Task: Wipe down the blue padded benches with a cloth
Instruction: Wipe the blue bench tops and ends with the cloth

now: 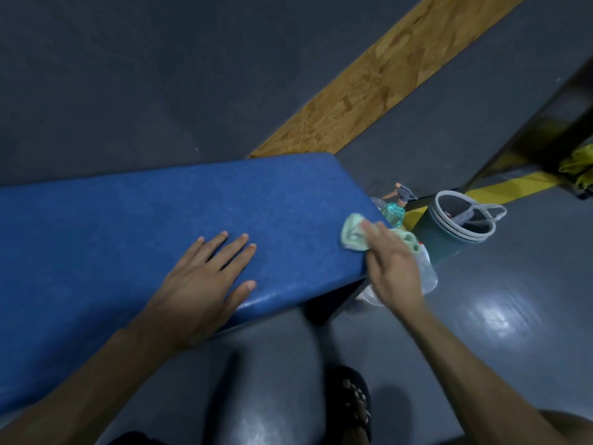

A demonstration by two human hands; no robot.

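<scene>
A blue padded bench [154,220] runs from the left edge to the middle of the view. My left hand [199,284] lies flat on its near edge with fingers spread. At the bench's right end, my right hand [393,261] presses a crumpled pale green cloth [353,236] onto the padding, fingers extended over it. Part of the cloth is hidden under the hand.
Just past the bench's right end stand a spray bottle [393,213] with teal liquid, a dark bucket [449,232] with a grey rim, and a clear plastic container [428,274]. A wooden strip [369,88] crosses the dark floor behind. My sandalled foot [354,396] is below.
</scene>
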